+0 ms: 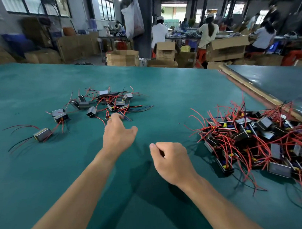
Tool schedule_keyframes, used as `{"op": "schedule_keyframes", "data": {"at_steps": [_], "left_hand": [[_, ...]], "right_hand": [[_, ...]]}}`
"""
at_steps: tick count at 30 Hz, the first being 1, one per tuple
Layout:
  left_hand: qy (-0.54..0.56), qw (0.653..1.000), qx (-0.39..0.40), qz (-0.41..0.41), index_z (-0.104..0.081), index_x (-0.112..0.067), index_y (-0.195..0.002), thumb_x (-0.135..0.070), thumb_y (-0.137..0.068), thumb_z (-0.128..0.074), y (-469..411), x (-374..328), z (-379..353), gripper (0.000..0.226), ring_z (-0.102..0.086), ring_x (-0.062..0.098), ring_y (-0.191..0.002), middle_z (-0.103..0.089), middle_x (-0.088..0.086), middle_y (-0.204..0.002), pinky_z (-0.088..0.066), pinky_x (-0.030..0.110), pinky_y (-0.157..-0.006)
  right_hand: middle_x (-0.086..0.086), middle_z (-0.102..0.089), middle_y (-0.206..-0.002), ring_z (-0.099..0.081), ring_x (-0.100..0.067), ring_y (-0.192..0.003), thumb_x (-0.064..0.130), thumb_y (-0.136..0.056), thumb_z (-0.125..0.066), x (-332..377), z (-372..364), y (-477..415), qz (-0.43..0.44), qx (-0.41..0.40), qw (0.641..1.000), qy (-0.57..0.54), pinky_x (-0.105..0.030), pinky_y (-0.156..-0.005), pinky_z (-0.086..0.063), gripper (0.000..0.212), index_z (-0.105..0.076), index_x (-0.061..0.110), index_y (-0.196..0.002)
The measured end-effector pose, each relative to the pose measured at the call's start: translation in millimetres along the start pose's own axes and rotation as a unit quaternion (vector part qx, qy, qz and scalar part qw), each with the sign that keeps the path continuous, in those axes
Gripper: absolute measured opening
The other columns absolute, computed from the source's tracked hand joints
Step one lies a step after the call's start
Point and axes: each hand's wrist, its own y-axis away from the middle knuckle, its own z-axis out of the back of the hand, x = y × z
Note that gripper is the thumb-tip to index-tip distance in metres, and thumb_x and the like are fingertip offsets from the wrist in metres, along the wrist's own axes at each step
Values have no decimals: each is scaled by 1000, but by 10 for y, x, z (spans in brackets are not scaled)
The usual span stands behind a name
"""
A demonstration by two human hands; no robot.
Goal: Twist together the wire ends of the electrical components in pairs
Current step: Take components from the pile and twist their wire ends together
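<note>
Several small grey box components with red and black wires lie scattered in a loose group point(103, 101) at the middle left of the green table point(171, 89). A dense heap of the same components point(251, 141) with tangled red wires lies at the right. My left hand point(118, 131) reaches to the near edge of the left group. Its fingertips touch a component point(107, 118) there, and its thumb is spread out to the right. My right hand point(171, 158) hovers over bare table between the two groups, with fingers loosely curled and nothing in them.
One component point(42, 134) lies apart at the far left, two more point(59, 115) just beyond it. A cardboard strip point(249, 87) runs along the table's right edge beside another table point(275, 77). Cardboard boxes point(121, 57) and seated workers point(208, 34) are beyond the far edge.
</note>
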Motion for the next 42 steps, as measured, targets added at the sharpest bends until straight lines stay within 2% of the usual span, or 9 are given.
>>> {"op": "schedule_keyframes", "data": {"at_steps": [7,11,14,20,25,29,35,38,42], "left_hand": [[-166,984,38,-46,-20,-19,-148,-37,-82,-66,-683,56,-44,83,-28,39,-136,-32,17,-147,-27,47,-111],[-250,960,124,-19,-31,-28,-149,-45,-88,-55,-917,115,-171,68,-34,39,-135,-44,15,-144,-32,51,-111],[-274,958,86,-27,-54,-23,-132,-37,-90,-54,-924,207,-235,44,-35,36,-131,-55,11,-131,-41,50,-98],[-123,989,-3,-77,-74,-15,-89,-21,-94,-59,-702,209,-180,17,-60,36,-94,-69,15,-92,-47,35,-71],[73,988,99,-96,-71,-17,-74,-14,-92,-61,-90,-25,-154,20,-67,16,-65,-73,-5,-66,-53,28,-67],[175,961,178,-121,-70,-17,-69,-12,-91,-64,363,-111,-183,24,-59,8,-54,-69,-5,-60,-46,24,-62],[208,951,181,-142,-60,-37,-107,-19,-97,-59,570,-73,-124,20,-43,11,-47,-61,2,-53,-39,19,-50],[139,962,161,-170,-46,-39,-121,-28,-99,-53,514,-30,-29,26,-37,10,-42,-66,4,-61,-33,20,-46],[101,961,180,-182,-22,-52,-140,-30,-92,-59,505,-7,4,65,-58,11,-68,-69,-8,-76,-48,29,-73]], "right_hand": [[-3,-27,-47,-27,-23,-51,38,-94,-45,104,-21,78,40,52,998,-23,-28,-48,-22,50,-23,13,-56],[-4,-31,-47,-30,-23,-51,38,-94,-43,105,-15,86,51,81,995,-18,-28,-47,-22,49,-27,10,-57],[-4,-31,-48,-31,-23,-51,38,-94,-42,128,9,91,59,84,995,-20,-32,-49,-23,49,-27,9,-57],[-4,-29,-47,-30,-24,-52,35,-95,-48,110,45,58,42,76,996,-30,-36,-52,-28,50,-26,10,-57],[-2,-43,-51,-40,-27,-59,33,-92,-53,40,118,-21,-14,2,1000,-2,-38,-57,-35,39,-39,14,-60],[2,-67,-85,-60,-24,-82,24,-87,-60,-58,187,-91,-81,-61,995,-8,-35,-74,-45,6,-61,20,-91],[6,-61,-108,-56,-19,-105,28,-84,-59,-209,161,-105,-68,79,994,40,-29,-90,-44,22,-66,22,-104],[0,-43,-148,-35,-19,-139,34,-91,-56,-258,122,-145,-64,153,986,31,-27,-112,-30,41,-60,20,-129],[2,-7,-166,-17,-13,-151,35,-98,-52,-329,124,-180,-87,192,977,14,-26,-119,-19,49,-47,16,-143]]}}
